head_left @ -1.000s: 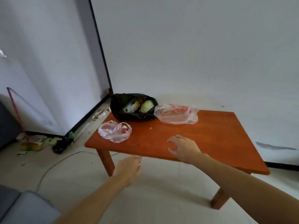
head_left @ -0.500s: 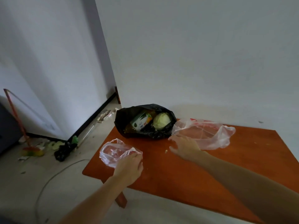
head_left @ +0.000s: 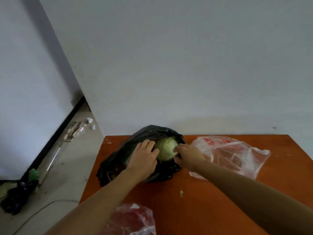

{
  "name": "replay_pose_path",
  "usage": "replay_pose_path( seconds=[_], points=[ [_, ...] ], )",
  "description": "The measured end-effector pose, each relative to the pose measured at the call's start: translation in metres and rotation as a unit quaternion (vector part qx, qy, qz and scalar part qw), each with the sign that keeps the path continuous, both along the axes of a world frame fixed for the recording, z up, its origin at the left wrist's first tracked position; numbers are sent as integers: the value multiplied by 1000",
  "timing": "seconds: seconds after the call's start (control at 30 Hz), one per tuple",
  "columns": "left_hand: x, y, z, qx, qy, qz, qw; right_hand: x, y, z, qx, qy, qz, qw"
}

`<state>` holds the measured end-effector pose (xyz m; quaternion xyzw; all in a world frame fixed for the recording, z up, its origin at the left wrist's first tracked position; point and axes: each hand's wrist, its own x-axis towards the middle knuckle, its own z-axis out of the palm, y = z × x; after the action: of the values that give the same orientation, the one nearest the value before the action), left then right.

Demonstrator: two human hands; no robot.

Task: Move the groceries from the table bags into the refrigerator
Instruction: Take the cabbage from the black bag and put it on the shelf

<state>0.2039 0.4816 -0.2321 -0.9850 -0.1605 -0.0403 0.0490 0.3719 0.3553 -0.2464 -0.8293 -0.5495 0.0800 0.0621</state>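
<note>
The step in hand is taking the first item out of a bag. The pale green cabbage (head_left: 166, 148) sits in the mouth of the black bag (head_left: 118, 165), at the centre of the frame on the far side of the orange table (head_left: 220, 192). The left hand (head_left: 144, 158) curves round its left side and the right hand (head_left: 188, 156) presses fingertips on its right, so both cup it. It is not yet lifted.

Next, I judge, comes a 2-handed lift clear of the loose plastic, which may cling and drag. No refrigerator is in view.

The clear bag (head_left: 237, 153) at right carries red print too blurred to read, and the small bag (head_left: 133, 219) at the bottom edge shows no writing
</note>
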Motion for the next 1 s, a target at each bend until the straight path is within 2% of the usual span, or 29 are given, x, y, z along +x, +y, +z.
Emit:
replay_pose_path(
  seconds=[0.1,0.3,0.43,0.6,0.87,1.0],
  points=[
    [35,41,-11,7,46,-8,999,7,25,-14,-5,-1,13,1000],
    [83,103,-52,-28,126,38,991,23,79,-50,2,-59,143,988],
    [100,122,-74,-99,117,73,985,54,111,-68,-46,-76,86,992],
    [106,127,-89,-110,104,74,986,78,132,-84,-99,-6,46,994],
    [98,119,-101,-161,47,75,983,53,80,-107,-6,-13,31,999],
    [86,117,-101,-195,47,83,976,27,43,-120,36,-60,57,996]
  ],
)
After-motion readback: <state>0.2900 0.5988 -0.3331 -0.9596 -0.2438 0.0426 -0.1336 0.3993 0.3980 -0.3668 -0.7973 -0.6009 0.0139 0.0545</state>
